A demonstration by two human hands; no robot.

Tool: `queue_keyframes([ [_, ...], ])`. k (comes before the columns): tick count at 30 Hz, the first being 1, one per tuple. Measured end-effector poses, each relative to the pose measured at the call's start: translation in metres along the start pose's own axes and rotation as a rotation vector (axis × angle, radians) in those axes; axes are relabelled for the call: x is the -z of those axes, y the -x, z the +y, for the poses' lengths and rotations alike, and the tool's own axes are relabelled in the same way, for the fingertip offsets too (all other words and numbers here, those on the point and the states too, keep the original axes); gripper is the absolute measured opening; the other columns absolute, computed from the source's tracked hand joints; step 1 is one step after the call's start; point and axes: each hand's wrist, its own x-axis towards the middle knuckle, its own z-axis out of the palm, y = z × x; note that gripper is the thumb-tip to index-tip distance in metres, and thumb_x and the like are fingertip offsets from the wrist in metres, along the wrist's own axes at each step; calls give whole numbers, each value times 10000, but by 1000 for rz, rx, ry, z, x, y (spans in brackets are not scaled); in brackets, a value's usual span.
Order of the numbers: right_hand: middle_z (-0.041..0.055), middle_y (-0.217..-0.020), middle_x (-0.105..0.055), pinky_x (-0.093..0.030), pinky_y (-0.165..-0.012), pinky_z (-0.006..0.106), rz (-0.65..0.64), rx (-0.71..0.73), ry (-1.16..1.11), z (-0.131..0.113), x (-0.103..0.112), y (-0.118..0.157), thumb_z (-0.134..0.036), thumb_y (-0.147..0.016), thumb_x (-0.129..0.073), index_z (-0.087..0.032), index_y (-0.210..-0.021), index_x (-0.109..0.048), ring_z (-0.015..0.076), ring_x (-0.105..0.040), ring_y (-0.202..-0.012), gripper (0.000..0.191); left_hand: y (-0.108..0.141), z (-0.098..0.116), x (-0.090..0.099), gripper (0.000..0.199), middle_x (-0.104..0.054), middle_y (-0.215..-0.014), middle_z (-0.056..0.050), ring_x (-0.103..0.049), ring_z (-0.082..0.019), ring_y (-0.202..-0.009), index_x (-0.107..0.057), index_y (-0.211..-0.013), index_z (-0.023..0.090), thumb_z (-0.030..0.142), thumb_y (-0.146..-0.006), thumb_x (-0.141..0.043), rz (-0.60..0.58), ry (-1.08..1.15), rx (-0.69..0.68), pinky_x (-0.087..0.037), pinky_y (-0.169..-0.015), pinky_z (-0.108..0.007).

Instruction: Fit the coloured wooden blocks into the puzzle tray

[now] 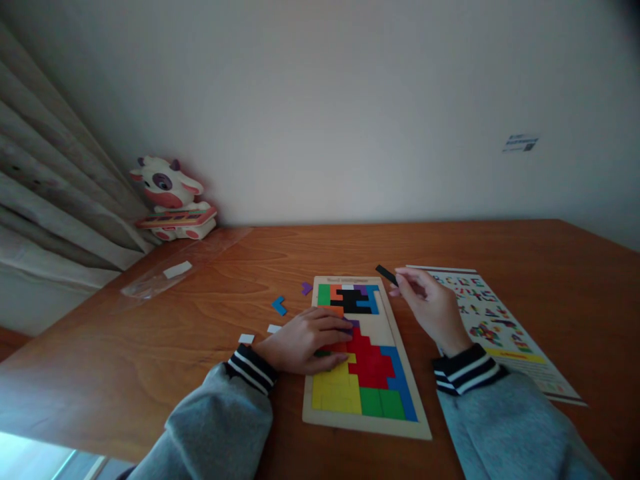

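Note:
A wooden puzzle board (pixel 367 429) lies on the table, mostly filled with red, yellow, green, blue, black and orange pieces. Bare wood shows in its upper right part. My left hand (pixel 313 339) rests on the board's left side, fingers stretched out over the pieces and hiding some of them. Above the board's upper right edge, my right hand (pixel 430 300) pinches a black bar-shaped puzzle piece (pixel 387 275) between thumb and fingers. Left of the board lie a blue puzzle piece (pixel 280 306), a purple puzzle piece (pixel 307 288) and two white pieces (pixel 247 339).
A printed pattern sheet (pixel 505 327) lies right of the board, partly under my right arm. A clear plastic bag (pixel 150 285) lies at the left on the wooden table (pixel 200 333). Behind it stands a toy cow with a keyboard (pixel 175 200), near a curtain (pixel 55 160).

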Motion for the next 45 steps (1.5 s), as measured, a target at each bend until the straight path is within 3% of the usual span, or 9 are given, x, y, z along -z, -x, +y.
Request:
queue_keyframes([
  [3,74,-1060,-735,-598,-751,353,14,13,22,0,2,1,-423,-917,-614,-219,-1200,-618,203,-746,-806,349,0,0,0,335,-639,-1337,-100,-584,-252,-1223,-644,-1238,185,371,-975,-552,-3,-2,3,-461,-1076,-420],
  [8,67,-954,-722,-576,-773,371,-36,249,263,-5,7,1,-336,-945,-576,-212,-1021,-703,211,-704,-844,194,-1,0,0,330,-642,-1330,-103,-591,-245,-1215,-647,-1233,190,372,-972,-557,2,-6,0,-458,-1079,-416],
  [16,100,-1018,-678,-551,-828,371,-230,554,631,-5,15,10,-223,-994,-473,-163,-1120,-686,219,-667,-906,255,0,0,0,340,-633,-1345,-98,-588,-256,-1217,-647,-1241,193,381,-976,-548,-11,-2,16,-452,-1085,-425],
  [22,99,-929,-679,-550,-776,363,-305,636,804,-9,18,18,-192,-992,-447,-149,-1082,-697,219,-666,-837,269,-1,0,-1,348,-634,-1345,-102,-576,-249,-1237,-641,-1250,188,383,-978,-549,1,9,16,-449,-1095,-418],
  [29,93,-957,-690,-572,-725,361,-481,531,734,-2,16,26,-272,-985,-462,-207,-1161,-687,216,-672,-794,293,-2,1,1,332,-650,-1321,-110,-573,-260,-1246,-655,-1224,178,374,-976,-552,11,6,-9,-456,-1092,-441],
  [34,79,-895,-689,-568,-705,345,-492,450,642,-6,17,28,-412,-984,-492,-211,-1171,-701,209,-675,-761,346,-2,1,1,329,-655,-1312,-106,-570,-260,-1246,-656,-1224,179,370,-976,-556,20,2,-9,-457,-1091,-437],
  [40,94,-962,-720,-582,-745,348,-499,428,612,-11,12,30,-399,-992,-472,-196,-1188,-697,222,-702,-827,361,-1,0,-1,328,-655,-1307,-111,-565,-265,-1248,-658,-1221,175,368,-975,-558,21,5,-18,-463,-1085,-441],
  [45,82,-884,-723,-577,-700,336,-529,421,633,-14,12,30,-377,-987,-484,-173,-1179,-703,204,-694,-749,356,-3,1,1,328,-660,-1302,-110,-575,-267,-1230,-656,-1217,164,358,-971,-558,14,7,-16,-474,-1065,-442],
])
